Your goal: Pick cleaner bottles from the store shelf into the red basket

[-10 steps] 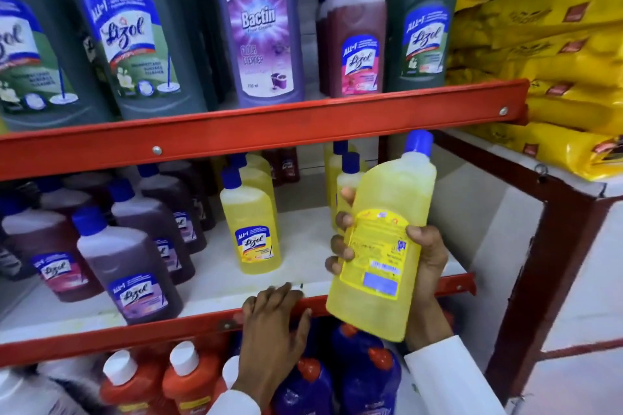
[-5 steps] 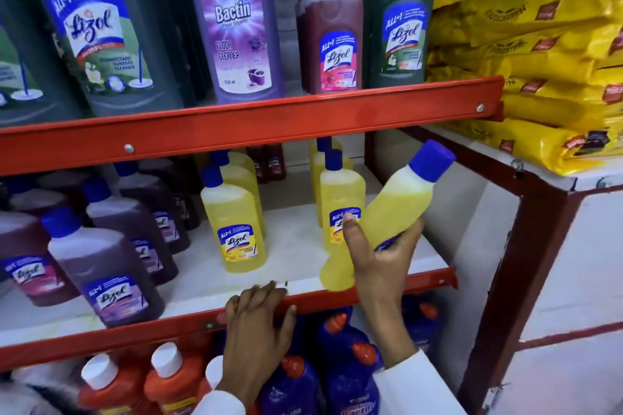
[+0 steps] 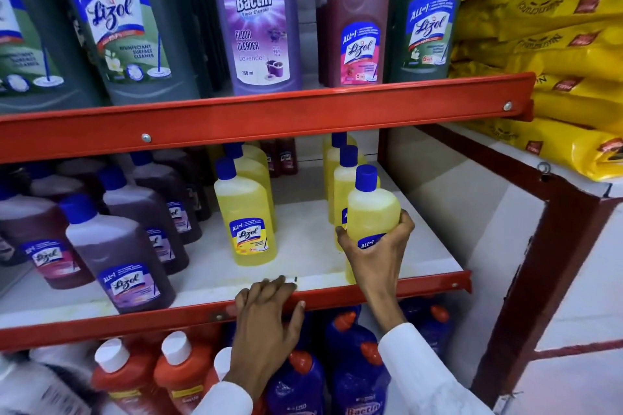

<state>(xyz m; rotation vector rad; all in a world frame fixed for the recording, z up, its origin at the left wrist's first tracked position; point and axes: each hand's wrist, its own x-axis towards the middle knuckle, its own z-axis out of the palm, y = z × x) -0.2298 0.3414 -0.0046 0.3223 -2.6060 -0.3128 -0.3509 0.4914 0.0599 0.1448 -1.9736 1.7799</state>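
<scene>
Right hand [image 3: 376, 254] wrapped round yellow bottle [image 3: 371, 212] mid-body, right of centre. Looks full, so hefty; smooth plastic, probably slippy. Left hand [image 3: 268, 317] flat, fingers spread, on shelf edge [image 3: 135, 322].

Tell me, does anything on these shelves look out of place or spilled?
Nothing is spilled or damaged. The bottles stand upright in rows. One oddity: a lone purple Bactin bottle stands among Lizol bottles on the top shelf. The right hand holds a yellow bottle upright at the middle shelf's front.

Shop aisle, red steel shelving [image 3: 256, 121], rows of branded cleaner bottles [image 3: 246, 212], probably stacked yellow sacks [image 3: 553, 54]
</scene>
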